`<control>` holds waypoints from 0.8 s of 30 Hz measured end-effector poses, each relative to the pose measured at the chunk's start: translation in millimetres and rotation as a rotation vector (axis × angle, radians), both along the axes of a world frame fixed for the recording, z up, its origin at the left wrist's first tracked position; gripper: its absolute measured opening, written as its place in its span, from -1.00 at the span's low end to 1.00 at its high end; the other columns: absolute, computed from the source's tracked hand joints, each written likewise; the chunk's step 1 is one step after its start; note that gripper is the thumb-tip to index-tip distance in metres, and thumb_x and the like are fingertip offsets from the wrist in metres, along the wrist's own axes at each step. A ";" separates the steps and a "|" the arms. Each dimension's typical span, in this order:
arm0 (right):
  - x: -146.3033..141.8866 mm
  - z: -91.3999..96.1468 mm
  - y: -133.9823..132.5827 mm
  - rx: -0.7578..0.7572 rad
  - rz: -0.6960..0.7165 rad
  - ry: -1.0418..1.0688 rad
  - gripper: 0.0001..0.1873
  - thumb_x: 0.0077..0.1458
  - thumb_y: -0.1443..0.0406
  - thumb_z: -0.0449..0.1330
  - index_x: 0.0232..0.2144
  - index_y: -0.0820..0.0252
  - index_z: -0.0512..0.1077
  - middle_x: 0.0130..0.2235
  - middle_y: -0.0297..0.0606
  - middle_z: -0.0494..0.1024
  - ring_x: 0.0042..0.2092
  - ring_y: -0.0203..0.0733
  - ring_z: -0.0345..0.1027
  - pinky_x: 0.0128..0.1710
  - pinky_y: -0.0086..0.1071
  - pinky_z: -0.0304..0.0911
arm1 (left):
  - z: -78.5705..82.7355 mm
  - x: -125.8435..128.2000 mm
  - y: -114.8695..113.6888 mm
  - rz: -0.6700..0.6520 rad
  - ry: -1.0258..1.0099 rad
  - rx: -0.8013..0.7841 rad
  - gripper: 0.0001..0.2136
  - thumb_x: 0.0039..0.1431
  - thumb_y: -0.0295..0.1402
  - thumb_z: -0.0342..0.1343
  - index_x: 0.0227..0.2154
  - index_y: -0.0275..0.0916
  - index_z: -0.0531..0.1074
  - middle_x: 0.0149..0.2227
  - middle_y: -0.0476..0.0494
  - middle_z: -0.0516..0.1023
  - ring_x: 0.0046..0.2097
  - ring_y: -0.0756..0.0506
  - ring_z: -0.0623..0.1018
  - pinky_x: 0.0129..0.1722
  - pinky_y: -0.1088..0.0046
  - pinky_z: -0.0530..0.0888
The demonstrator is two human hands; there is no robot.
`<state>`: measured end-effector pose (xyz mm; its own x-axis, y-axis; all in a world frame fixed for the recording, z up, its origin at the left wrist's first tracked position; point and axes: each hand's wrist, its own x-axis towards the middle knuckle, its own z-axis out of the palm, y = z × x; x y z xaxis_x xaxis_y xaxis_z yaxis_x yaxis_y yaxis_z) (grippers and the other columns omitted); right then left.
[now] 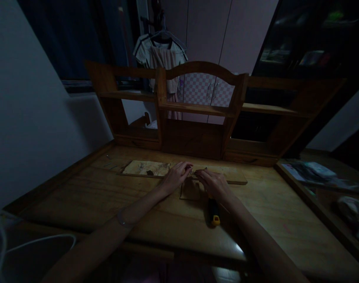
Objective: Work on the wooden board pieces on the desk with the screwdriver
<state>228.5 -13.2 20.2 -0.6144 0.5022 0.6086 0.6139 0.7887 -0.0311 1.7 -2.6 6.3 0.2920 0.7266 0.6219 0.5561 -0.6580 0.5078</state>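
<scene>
My left hand (177, 175) and my right hand (213, 181) meet over a long wooden board (236, 175) on the desk. Both have thumb and fingers pinched together, around something small and shiny that the dim light does not let me identify. A patterned, marbled sheet (145, 168) with a dark spot covers the board's left part. Just below my fingers is a small squarish brown piece (190, 191); whether it is joined to the board, I cannot tell. A black and yellow tool handle (214, 214) lies beside my right hand, its other end hidden under that hand.
The wooden desk (108, 204) carries a shelf unit (194, 108) along its back. Small thin metal pieces (110, 166) lie at the left. Papers and bags (315, 173) sit on a surface to the right. A white cable (40, 239) hangs at the left front.
</scene>
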 end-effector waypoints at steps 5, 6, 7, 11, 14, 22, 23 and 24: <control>-1.7 -0.5 0.9 0.006 0.012 0.054 -0.87 0.42 0.31 0.14 -0.08 0.17 0.49 0.01 -0.19 0.64 -0.16 -0.18 0.60 -0.23 -0.40 0.41 | 1.7 -0.6 -0.2 -0.016 0.027 0.022 -0.86 0.47 -0.34 0.07 -0.02 -0.18 0.47 -0.07 -0.13 0.60 0.01 -0.15 0.57 0.05 0.29 0.45; -2.0 -1.0 1.2 0.005 0.015 0.062 -0.87 0.42 0.31 0.14 -0.09 0.18 0.48 0.04 -0.17 0.63 -0.15 -0.17 0.60 -0.23 -0.39 0.42 | 2.3 -0.7 -0.2 -0.017 0.034 0.028 -0.86 0.47 -0.34 0.07 -0.03 -0.19 0.48 -0.08 -0.13 0.60 0.00 -0.16 0.57 0.04 0.29 0.46; -2.2 -1.5 1.4 0.001 0.020 0.069 -0.87 0.42 0.31 0.13 -0.09 0.19 0.48 0.06 -0.15 0.62 -0.15 -0.17 0.60 -0.22 -0.38 0.44 | 3.0 -0.8 -0.3 -0.017 0.039 0.037 -0.86 0.47 -0.34 0.07 -0.04 -0.19 0.49 -0.10 -0.13 0.60 -0.01 -0.16 0.57 0.03 0.29 0.46; -2.7 -1.0 -0.6 -0.033 0.032 0.087 -0.85 0.43 0.34 0.10 -0.04 0.19 0.46 0.13 -0.13 0.58 -0.08 -0.16 0.60 -0.16 -0.37 0.48 | 4.6 -0.9 -0.6 -0.005 0.034 0.063 -0.87 0.46 -0.32 0.10 -0.07 -0.19 0.51 -0.13 -0.13 0.61 -0.05 -0.16 0.58 0.00 0.29 0.46; -1.5 1.3 -3.6 -0.059 0.041 0.088 -0.82 0.43 0.37 0.10 0.01 0.19 0.45 0.15 -0.12 0.56 0.00 -0.15 0.58 -0.07 -0.38 0.47 | 5.2 -0.9 -1.3 -0.010 0.025 0.065 -0.87 0.46 -0.33 0.10 -0.07 -0.20 0.52 -0.12 -0.14 0.62 -0.05 -0.16 0.59 -0.01 0.30 0.47; 2.6 6.9 -5.1 -0.041 0.005 0.065 -0.83 0.43 0.35 0.11 -0.07 0.19 0.51 -0.12 -0.19 0.65 -0.20 -0.18 0.58 -0.26 -0.39 0.37 | 4.1 -1.4 0.2 0.008 -0.005 0.103 -0.88 0.45 -0.31 0.12 -0.09 -0.19 0.52 -0.16 -0.11 0.62 -0.08 -0.13 0.60 -0.01 0.32 0.47; 2.1 7.3 -4.8 -0.034 -0.003 0.068 -0.83 0.44 0.33 0.11 -0.08 0.20 0.52 -0.14 -0.19 0.65 -0.21 -0.17 0.58 -0.26 -0.38 0.36 | 3.8 -1.4 0.7 0.016 -0.006 0.102 -0.88 0.45 -0.30 0.13 -0.10 -0.19 0.52 -0.16 -0.11 0.62 -0.08 -0.13 0.60 -0.01 0.32 0.47; 1.3 7.4 -4.5 -0.030 -0.011 0.074 -0.82 0.44 0.32 0.11 -0.09 0.20 0.53 -0.15 -0.19 0.66 -0.22 -0.16 0.58 -0.25 -0.37 0.36 | 3.5 -1.4 1.2 0.025 -0.005 0.101 -0.87 0.45 -0.29 0.13 -0.11 -0.19 0.52 -0.16 -0.11 0.62 -0.09 -0.13 0.60 -0.02 0.32 0.47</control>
<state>229.8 -17.8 27.6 -0.5628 0.5271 0.6368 0.6174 0.7802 -0.1002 0.3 -1.5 9.9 0.2711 0.6674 0.6936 0.5705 -0.6918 0.4427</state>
